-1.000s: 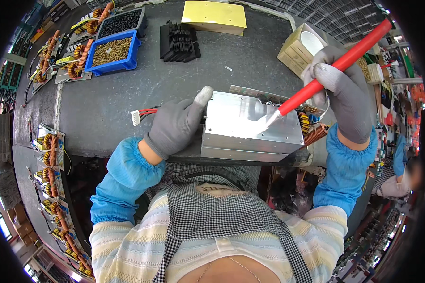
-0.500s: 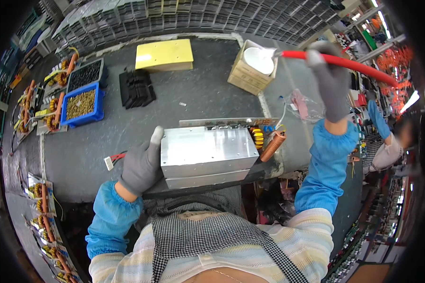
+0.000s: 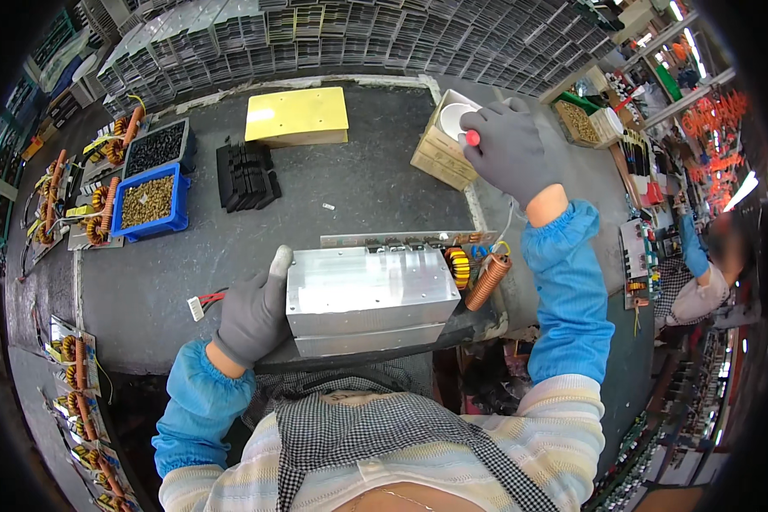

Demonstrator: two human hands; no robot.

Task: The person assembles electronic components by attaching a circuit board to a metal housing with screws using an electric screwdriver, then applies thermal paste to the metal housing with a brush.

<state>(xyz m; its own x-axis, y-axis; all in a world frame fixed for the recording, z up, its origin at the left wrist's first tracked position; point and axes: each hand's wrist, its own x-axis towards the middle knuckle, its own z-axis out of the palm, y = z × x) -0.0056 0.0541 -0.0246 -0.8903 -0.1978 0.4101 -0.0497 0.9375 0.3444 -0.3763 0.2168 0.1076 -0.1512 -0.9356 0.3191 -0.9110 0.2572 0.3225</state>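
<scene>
My left hand (image 3: 252, 317), in a grey glove with a pale thumb tip, grips the left end of a silver aluminium heatsink block (image 3: 369, 286). The block lies at the table's front edge against a circuit board (image 3: 358, 241), with a yellow-black coil (image 3: 457, 268) and a copper coil (image 3: 489, 282) at its right. My right hand (image 3: 512, 149), also gloved, is closed round a red-handled tool (image 3: 473, 137) over a small cardboard box (image 3: 439, 154). Inside that box stands a round container with a white top (image 3: 454, 119). The tool's working end is hidden behind my fingers.
A yellow flat block (image 3: 297, 115) and stacked black pieces (image 3: 247, 177) lie beyond the heatsink. Farther left, a blue bin (image 3: 182, 213) of brass-coloured parts adjoins a grey bin (image 3: 188, 145) of black parts. Several coil boards line the left side. Another person (image 3: 700, 286) sits far right.
My right hand has moved left and lower, and the red tool now points its handle end toward me rather than out to the right. My left hand stays on the heatsink.
</scene>
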